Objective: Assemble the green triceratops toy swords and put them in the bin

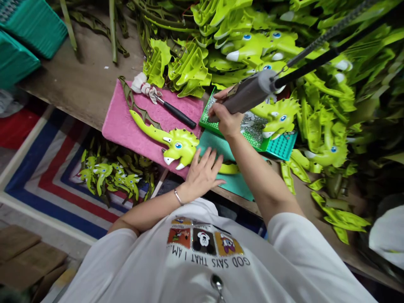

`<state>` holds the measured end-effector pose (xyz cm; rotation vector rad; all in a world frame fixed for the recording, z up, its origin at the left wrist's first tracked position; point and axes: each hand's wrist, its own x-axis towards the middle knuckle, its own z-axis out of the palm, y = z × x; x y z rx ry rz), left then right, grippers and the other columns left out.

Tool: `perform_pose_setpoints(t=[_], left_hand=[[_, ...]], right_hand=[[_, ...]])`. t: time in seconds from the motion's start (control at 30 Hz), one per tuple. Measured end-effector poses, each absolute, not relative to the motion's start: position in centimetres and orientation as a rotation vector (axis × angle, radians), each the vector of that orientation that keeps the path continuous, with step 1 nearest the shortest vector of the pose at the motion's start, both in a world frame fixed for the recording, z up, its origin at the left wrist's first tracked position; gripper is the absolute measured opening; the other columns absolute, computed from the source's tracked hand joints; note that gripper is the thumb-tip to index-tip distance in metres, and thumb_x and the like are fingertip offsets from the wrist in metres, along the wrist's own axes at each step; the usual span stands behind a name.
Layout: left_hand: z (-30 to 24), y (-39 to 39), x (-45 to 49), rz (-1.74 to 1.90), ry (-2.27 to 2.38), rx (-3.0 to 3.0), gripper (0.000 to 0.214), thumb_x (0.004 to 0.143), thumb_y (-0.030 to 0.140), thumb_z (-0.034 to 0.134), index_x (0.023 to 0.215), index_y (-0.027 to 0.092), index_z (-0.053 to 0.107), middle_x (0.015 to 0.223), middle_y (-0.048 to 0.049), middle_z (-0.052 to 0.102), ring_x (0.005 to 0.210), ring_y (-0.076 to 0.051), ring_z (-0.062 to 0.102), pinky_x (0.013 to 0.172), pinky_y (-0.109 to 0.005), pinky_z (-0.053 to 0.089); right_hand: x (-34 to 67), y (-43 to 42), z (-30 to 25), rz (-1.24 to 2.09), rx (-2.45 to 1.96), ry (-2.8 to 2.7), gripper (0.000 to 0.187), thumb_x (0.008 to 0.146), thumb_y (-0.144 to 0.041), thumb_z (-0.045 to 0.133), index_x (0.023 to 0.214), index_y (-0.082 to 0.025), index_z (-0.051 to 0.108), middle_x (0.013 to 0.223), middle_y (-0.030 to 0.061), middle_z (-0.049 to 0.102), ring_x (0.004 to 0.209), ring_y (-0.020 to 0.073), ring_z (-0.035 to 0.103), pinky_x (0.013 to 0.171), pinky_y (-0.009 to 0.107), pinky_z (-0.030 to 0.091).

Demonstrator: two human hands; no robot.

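Note:
A lime-green toy dinosaur (172,142) with a frilled head lies on a pink foam mat (126,126) at the bench edge. My left hand (203,172) rests flat beside its head, fingers spread, touching the mat and a teal tray (217,147). My right hand (224,115) is wrapped round a grey hanging power screwdriver (252,90), its tip over a green tray of small screws (252,128).
A black-handled tool with a cloth-wrapped end (164,103) lies on the mat. A big heap of green dinosaur shells (284,50) covers the bench behind. Finished dinosaurs (110,174) sit in a striped bag below. Teal crates (25,38) stand far left.

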<state>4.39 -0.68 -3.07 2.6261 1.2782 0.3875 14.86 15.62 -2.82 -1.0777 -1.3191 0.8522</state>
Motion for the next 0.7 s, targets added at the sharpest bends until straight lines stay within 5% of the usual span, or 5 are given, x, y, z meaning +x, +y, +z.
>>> perform_pose_setpoints(t=[0.17,0.43,0.57,0.7], left_hand=[[-5.1,-0.4,5.0,0.450,1.338,2.638,0.056,0.097,0.048,0.058,0.141,0.013,0.058,0.144,-0.0205,0.060,0.138,-0.034,0.053,0.117,-0.057,0.037],[-5.5,-0.4,5.0,0.508,1.336,2.570,0.056,0.097,0.048,0.058,0.143,0.017,0.056,0.146,-0.0210,0.058,0.139,-0.034,0.053,0.119,-0.061,0.032],[-5.6,-0.3,5.0,0.555,1.342,2.612,0.057,0.096,0.049,0.060,0.142,0.016,0.057,0.144,-0.0216,0.059,0.136,-0.034,0.056,0.119,-0.060,0.033],[-5.5,-0.3,5.0,0.565,1.354,2.637,0.055,0.098,0.051,0.056,0.140,0.016,0.059,0.142,-0.0208,0.061,0.134,-0.033,0.057,0.118,-0.059,0.035]], right_hand=[[17.1,11.7,1.2,0.690,-1.091,-1.273,0.045,0.080,-0.072,0.062,0.096,-0.031,0.055,0.057,-0.0054,0.051,0.048,0.0163,0.056,0.052,0.035,0.052],[23.3,0.9,3.1,0.684,-0.878,-1.212,0.009,0.082,-0.028,0.069,0.091,-0.028,0.067,0.053,-0.0064,0.054,0.041,0.0135,0.049,0.043,0.030,0.046],[24.0,-0.4,1.3,0.700,-0.886,-1.214,0.011,0.084,-0.030,0.065,0.074,-0.025,0.061,0.052,-0.0052,0.052,0.042,0.0129,0.048,0.045,0.029,0.044],[23.8,-0.4,0.2,0.685,-0.922,-1.132,0.011,0.083,-0.033,0.068,0.086,-0.027,0.060,0.052,-0.0074,0.053,0.039,0.0127,0.048,0.045,0.029,0.046]])
